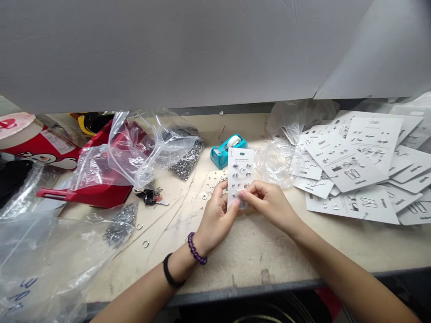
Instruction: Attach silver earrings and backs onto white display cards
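A white earring card [240, 168] with rows of small silver earrings stands tilted upright between my hands, above the table. My left hand [217, 217] grips its lower left edge, thumb on the front and fingers behind. At the card's lower right, my right hand [269, 202] has its thumb and fingers pinched against the front; whether a small piece is between them I cannot make out. Just behind the card sits a teal tape dispenser [226, 150]. Tiny silver pieces [215, 177] lie scattered beside it, partly hidden by my left hand and the card.
Many white jewelry cards [360, 179] overlap in a heap at the right. Clear plastic bags [144, 148], a red dustpan-like tray [101, 193], keys [151, 196] and a red-and-white paper bucket [40, 139] crowd the left. A grey panel [202, 54] hangs over the table's back.
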